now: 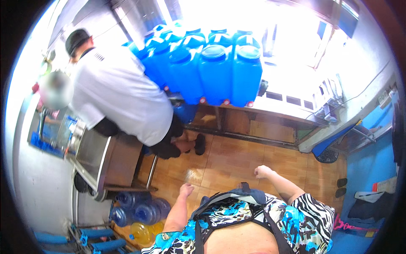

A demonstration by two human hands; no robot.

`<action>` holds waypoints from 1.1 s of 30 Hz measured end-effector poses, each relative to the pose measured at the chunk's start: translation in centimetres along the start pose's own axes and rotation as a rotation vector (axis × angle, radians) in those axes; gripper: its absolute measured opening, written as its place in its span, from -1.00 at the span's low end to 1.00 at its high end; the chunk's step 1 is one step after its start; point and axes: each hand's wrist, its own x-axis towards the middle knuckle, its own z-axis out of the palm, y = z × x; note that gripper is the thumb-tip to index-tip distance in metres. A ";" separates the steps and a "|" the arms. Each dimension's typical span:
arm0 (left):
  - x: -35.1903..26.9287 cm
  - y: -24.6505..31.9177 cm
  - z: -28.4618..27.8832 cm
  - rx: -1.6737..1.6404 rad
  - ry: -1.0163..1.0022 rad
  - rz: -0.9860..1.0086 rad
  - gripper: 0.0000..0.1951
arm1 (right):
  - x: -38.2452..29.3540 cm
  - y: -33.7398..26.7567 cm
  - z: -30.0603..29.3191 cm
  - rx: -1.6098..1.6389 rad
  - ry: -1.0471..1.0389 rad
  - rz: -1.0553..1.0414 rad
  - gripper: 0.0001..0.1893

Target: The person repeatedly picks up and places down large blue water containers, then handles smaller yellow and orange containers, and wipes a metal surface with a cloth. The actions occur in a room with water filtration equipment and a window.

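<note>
My left hand (186, 190) hangs over the tiled floor (222, 155), its fingers loosely curled, with no object visible in it. On the other side, my right hand (262, 171) is held out over the same floor, curled in a similar way and touching nothing. Beyond both hands, several blue plastic water containers (215, 76) with round lids and red-ringed spigot fittings stand packed together on a long counter (269, 112). Large water bottles, blue (147, 212) and yellow (141, 232), are nearest my left arm.
A person in a white shirt (123, 95) leans over a metal-topped table (92, 155) at left. Blue-padded rack bars (104, 246) are at lower left. A blue folded board (330, 139) leans near the right wall. Dark slippers (341, 187) lie on the floor at right.
</note>
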 end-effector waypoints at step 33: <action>12.8 68.2 -6.1 -0.530 -0.631 0.938 -0.61 | 10.9 30.6 -40.9 0.578 1.553 0.533 -0.85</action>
